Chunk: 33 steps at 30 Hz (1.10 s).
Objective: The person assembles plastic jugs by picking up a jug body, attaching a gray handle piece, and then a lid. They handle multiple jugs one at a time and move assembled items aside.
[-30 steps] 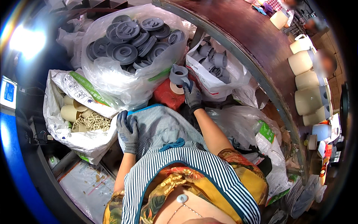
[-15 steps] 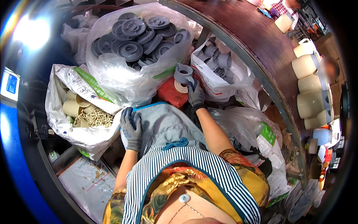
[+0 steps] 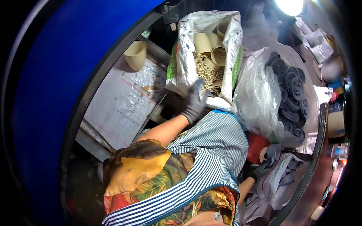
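My left hand [image 3: 194, 101], in a grey glove, is at the near edge of a white sack [image 3: 184, 62], its fingers stretched out and holding nothing. Inside the sack are several beige plastic cups [image 3: 203, 44] and a heap of beige plastic scraps [image 3: 206, 75]. My gloved right hand [image 3: 259, 171], partly in shadow, grips a grey plastic ring-shaped piece with a handle [image 3: 273, 152]. That piece is above a red bag [image 3: 257, 145], beside a pale ring [image 3: 263, 155]. How the right fingers wrap round the handle is hard to see.
A clear bag [image 3: 254, 109] full of grey round lids [image 3: 294, 90] stands right of the sack. Another white bag [image 3: 272, 186] holds grey parts. One beige cup [image 3: 135, 55] stands on a wrapped white board [image 3: 113, 109] at left. A blue panel [image 3: 49, 94] borders the left side.
The view has swung left, bringing the board and its single cup into sight. My left hand has gone from my lap to the sack's edge. The right hand still holds the grey piece.
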### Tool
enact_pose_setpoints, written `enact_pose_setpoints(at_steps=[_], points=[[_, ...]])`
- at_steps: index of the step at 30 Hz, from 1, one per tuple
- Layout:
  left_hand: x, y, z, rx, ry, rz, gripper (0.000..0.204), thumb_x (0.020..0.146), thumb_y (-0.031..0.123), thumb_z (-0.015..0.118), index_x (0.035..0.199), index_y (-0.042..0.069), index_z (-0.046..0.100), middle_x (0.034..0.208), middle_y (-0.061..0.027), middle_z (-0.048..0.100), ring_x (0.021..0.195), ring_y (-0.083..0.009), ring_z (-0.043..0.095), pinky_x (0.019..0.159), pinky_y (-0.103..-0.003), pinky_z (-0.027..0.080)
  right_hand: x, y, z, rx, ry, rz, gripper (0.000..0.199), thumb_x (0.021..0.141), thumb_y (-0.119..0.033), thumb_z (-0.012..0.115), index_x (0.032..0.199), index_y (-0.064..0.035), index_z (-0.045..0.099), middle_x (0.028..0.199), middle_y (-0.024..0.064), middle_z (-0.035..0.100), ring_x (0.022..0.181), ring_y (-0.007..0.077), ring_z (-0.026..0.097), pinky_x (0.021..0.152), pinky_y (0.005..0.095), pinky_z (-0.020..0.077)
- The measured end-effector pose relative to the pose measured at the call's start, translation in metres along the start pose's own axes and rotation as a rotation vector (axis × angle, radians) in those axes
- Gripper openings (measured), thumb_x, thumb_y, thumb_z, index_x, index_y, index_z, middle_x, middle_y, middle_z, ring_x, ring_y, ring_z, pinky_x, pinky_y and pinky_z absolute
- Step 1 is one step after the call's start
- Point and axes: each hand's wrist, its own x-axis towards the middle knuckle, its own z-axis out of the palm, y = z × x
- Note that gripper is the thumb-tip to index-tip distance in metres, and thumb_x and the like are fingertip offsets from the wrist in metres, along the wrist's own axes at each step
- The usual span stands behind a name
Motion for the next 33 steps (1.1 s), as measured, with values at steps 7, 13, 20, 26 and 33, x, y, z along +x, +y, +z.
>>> enact_pose_setpoints(at_steps=[7, 13, 20, 26, 33], points=[[0.082, -0.134, -0.133, 1.114, 0.196, -0.261, 0.105, 0.069, 0.067, 0.071, 0.149, 0.011, 0.031, 0.152, -0.0281, 0.022, 0.135, -0.047, 0.03, 0.109, -0.058, 0.028, 0.009, 0.017, -0.006, -0.119, 0.043, 0.041, 0.058, 0.099, -0.028, 0.052, 0.144, 0.0031, 0.034, 0.133, 0.0226, 0.055, 0.112, 0.0303, 0.062, 0.093, 0.0382, 0.0511], [0.106, -0.285, -0.097, 0.76, 0.118, -0.983, 0.128, 0.06, 0.079, 0.067, 0.154, 0.012, 0.014, 0.155, -0.03, 0.013, 0.141, -0.0536, 0.018, 0.109, -0.06, 0.029, 0.033, 0.045, -0.012, 0.017, 0.03, 0.036, 0.053, 0.098, -0.027, 0.054, 0.14, 0.0036, 0.04, 0.128, 0.0222, 0.058, 0.098, 0.0283, 0.067, 0.09, 0.0375, 0.052], [0.094, -0.326, -0.153, 0.401, 0.447, -0.916, 0.074, 0.078, 0.026, 0.061, 0.144, 0.005, 0.034, 0.146, -0.0238, 0.037, 0.128, -0.0399, 0.047, 0.101, -0.05, 0.043, 0.019, 0.003, -0.029, -0.545, 0.064, -0.574, 0.048, 0.098, -0.022, 0.055, 0.136, 0.0045, 0.043, 0.127, 0.0195, 0.055, 0.107, 0.0306, 0.057, 0.094, 0.0383, 0.0458], [0.074, -0.029, -0.13, -0.371, 0.094, -0.003, 0.061, 0.096, 0.014, 0.052, 0.151, 0.004, 0.025, 0.154, -0.0133, 0.029, 0.138, -0.0265, 0.034, 0.114, -0.039, 0.031, -0.056, -0.129, -0.001, 0.389, -0.596, -0.165, 0.066, 0.095, -0.031, 0.055, 0.148, -0.0017, 0.03, 0.141, 0.0158, 0.044, 0.128, 0.0246, 0.046, 0.106, 0.0368, 0.0384], [-0.008, 0.09, -0.093, 0.018, -0.639, 0.8, 0.039, 0.084, 0.014, 0.069, 0.122, 0.014, 0.063, 0.145, -0.0169, 0.041, 0.133, -0.0387, 0.042, 0.105, -0.051, 0.042, -0.104, -0.242, 0.08, 0.8, -1.301, -0.093, 0.12, 0.072, -0.027, 0.084, 0.154, -0.0047, -0.001, 0.151, 0.0143, 0.029, 0.14, 0.028, 0.03, 0.115, 0.0385, 0.0245]])
